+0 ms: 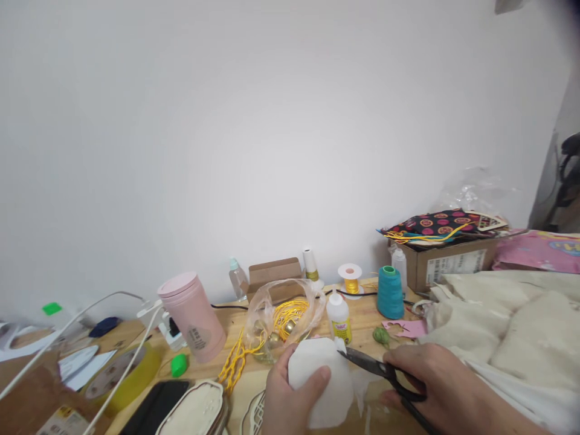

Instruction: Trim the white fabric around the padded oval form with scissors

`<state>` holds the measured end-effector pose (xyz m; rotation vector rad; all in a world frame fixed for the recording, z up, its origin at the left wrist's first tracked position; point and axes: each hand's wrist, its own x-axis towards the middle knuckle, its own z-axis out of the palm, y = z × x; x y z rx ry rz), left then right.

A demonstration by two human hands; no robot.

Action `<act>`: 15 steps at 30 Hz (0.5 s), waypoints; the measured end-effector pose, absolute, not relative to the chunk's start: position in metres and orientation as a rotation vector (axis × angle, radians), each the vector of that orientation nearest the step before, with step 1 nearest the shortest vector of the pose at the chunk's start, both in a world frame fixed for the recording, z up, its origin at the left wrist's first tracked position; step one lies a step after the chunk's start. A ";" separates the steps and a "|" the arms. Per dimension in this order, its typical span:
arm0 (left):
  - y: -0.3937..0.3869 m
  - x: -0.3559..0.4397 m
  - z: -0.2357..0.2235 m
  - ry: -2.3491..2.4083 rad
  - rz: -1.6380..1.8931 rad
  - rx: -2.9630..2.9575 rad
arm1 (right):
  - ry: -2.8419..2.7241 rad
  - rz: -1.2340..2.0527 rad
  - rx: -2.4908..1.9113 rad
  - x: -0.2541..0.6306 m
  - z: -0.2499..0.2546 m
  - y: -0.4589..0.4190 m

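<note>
A white flat piece with trimmed, angled edges [312, 356] is pinched between the thumb and fingers of my left hand [294, 393]. I cannot tell whether it is fabric, padding or paper. My right hand [435, 380] grips black-handled scissors [369, 364], fingers in the loops. The scissor tips touch the upper right edge of the white piece, where a small white bit sticks up. Just behind the tips stands a white glue bottle with a yellow label [339, 317]. Below my hands, part of a cut-out lattice frame [254, 414] shows.
Left of my hands are a stack of cream framed panels [194, 411], a black phone [156, 406], yellow tape [124, 374] and a pink cup [194, 317]. Behind lies a plastic bag [267, 302] with yellow cords and bells. Teal thread [390, 293] and cream fabric [521, 332] are right.
</note>
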<state>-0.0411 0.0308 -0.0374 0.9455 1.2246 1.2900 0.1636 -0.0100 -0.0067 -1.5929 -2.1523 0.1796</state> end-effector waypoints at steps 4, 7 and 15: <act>0.030 -0.040 -0.036 1.223 1.287 0.932 | -2.167 0.205 -1.589 0.163 -0.008 -0.010; 0.029 -0.039 -0.035 1.208 1.278 0.937 | -2.173 0.210 -1.616 0.163 -0.009 -0.012; 0.027 -0.040 -0.031 1.242 1.250 1.000 | -2.204 0.233 -1.723 0.159 -0.002 -0.013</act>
